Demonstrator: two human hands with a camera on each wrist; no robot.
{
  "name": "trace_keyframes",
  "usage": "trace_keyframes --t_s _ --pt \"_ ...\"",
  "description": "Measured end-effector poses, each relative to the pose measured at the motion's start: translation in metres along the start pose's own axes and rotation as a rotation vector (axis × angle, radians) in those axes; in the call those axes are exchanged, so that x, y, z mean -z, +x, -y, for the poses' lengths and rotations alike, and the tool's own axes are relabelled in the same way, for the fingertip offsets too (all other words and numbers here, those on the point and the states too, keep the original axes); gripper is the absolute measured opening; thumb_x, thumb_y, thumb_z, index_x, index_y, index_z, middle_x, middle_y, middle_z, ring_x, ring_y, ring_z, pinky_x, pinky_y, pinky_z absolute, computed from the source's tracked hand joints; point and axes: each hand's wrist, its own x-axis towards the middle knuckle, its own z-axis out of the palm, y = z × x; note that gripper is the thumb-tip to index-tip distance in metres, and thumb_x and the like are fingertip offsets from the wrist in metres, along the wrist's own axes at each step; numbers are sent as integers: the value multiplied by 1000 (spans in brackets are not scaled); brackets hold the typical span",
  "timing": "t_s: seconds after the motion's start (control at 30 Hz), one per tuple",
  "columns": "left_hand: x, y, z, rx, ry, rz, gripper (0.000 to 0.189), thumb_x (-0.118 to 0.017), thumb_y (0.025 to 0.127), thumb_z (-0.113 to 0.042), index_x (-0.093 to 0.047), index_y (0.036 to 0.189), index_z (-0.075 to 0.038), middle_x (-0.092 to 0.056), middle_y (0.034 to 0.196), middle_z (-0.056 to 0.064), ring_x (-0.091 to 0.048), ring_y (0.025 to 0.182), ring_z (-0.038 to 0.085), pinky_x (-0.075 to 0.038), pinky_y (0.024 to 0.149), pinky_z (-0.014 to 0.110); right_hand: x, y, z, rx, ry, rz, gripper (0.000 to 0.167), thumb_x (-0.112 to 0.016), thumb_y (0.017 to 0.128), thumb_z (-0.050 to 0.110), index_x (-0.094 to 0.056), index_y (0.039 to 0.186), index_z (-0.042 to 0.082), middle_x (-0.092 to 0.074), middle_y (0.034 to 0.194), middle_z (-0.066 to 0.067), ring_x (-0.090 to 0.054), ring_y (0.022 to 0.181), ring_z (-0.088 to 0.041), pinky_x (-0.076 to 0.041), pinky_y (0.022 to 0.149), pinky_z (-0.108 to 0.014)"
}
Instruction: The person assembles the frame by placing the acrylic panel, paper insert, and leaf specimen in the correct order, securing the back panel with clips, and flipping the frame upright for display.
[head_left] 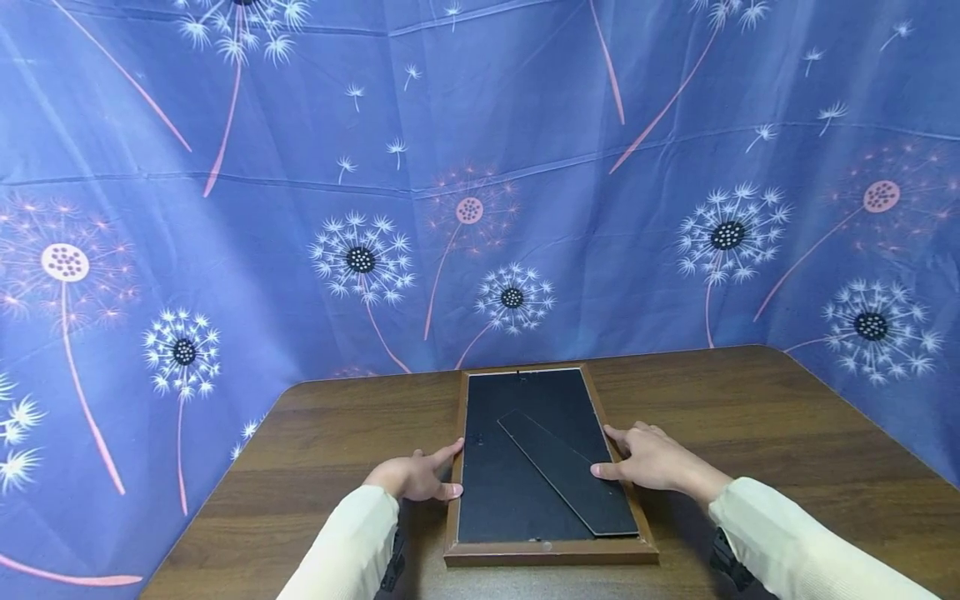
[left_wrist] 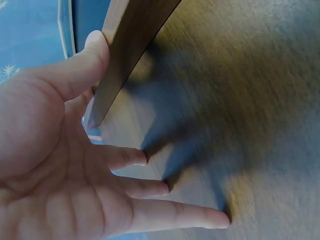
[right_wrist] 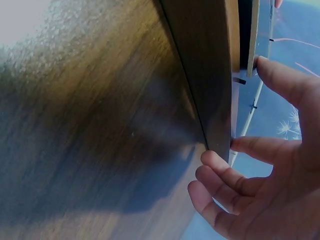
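Observation:
A picture frame (head_left: 551,553) with a brown wooden rim lies face down on the table, its black back panel (head_left: 491,492) upward. Slanting across that panel is a black easel stand (head_left: 573,479), folded flat. My left hand (head_left: 420,477) touches the frame's left side with thumb and index finger. In the left wrist view its other fingers (left_wrist: 177,210) reach straight down to the tabletop. On the opposite side, my right hand (head_left: 652,460) has its thumb at the stand's edge. The right wrist view shows its fingertips (right_wrist: 212,159) against the frame's outer side (right_wrist: 210,75).
The brown wooden table (head_left: 337,425) extends to both sides of the frame. Behind it hangs a blue cloth (head_left: 600,275) printed with dandelions, close to the table's far edge. Small metal clips (head_left: 517,379) sit along the frame's inner rim.

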Motion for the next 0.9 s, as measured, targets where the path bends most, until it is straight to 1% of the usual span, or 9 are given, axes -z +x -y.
trace_keyframes --t_s 0.07,0.17,0.3,0.43,0.53,0.63,0.7,0.77,0.9 --pt "0 2 1 -2 -3 9 77 -68 98 -29 -27 161 -17 -31 158 31 -17 148 53 -19 114 69 -1 0 1 1 -24 -8 89 -77 87 50 -47 146 -10 -48 135 -42 -40 128 -61 -37 100 -69" --pt "-1 5 3 -3 4 6 77 -68 98 -29 -26 161 -17 -32 158 30 -18 148 53 -19 114 69 -3 1 4 17 -73 -45 87 -79 85 49 -51 143 -10 -49 133 -41 -44 122 -57 -41 96 -66" --pt "-4 9 8 -4 -6 -9 77 -69 97 -30 -28 161 -19 -31 157 32 -20 148 53 -21 113 70 -8 -1 10 78 -116 -135 76 -85 81 40 -60 137 -3 -57 119 -24 -49 107 -40 -44 86 -56" --pt "-7 16 14 -17 7 -17 77 -68 97 -34 -27 161 -22 -29 157 34 -20 148 52 -21 113 70 -12 -5 17 228 -81 -169 54 -88 79 17 -69 128 5 -60 100 -5 -55 87 -22 -47 74 -40" --pt "-9 20 18 -27 -4 -20 78 -69 97 -33 -27 161 -22 -28 157 35 -18 148 53 -19 112 72 -16 -8 21 381 -14 -145 40 -81 79 -6 -75 116 5 -58 88 4 -50 70 -8 -45 62 -27" --pt "-10 23 21 -26 -21 -20 78 -70 96 -33 -29 161 -20 -26 158 34 -17 149 52 -18 111 74 -20 -12 26 465 37 -110 33 -74 78 -15 -78 107 1 -60 85 7 -49 68 -2 -45 60 -23" --pt "-9 21 20 -17 -36 -16 78 -70 96 -33 -29 161 -20 -25 159 34 -15 149 52 -17 111 75 -23 -16 31 451 53 -83 27 -75 81 -9 -77 107 -1 -63 88 5 -54 72 -4 -48 62 -24" --pt "-8 18 17 -13 -29 -15 77 -69 96 -33 -29 161 -21 -24 159 35 -16 149 52 -18 111 74 -25 -21 37 394 62 -54 28 -81 84 6 -76 110 -3 -64 93 3 -60 79 -10 -52 67 -30" --pt "-6 10 10 2 -34 -10 76 -68 98 -32 -28 161 -21 -21 158 38 -16 149 52 -19 112 72 -30 -29 50 264 62 -37 59 -87 80 39 -73 115 -6 -63 103 -4 -63 99 -30 -54 84 -49"
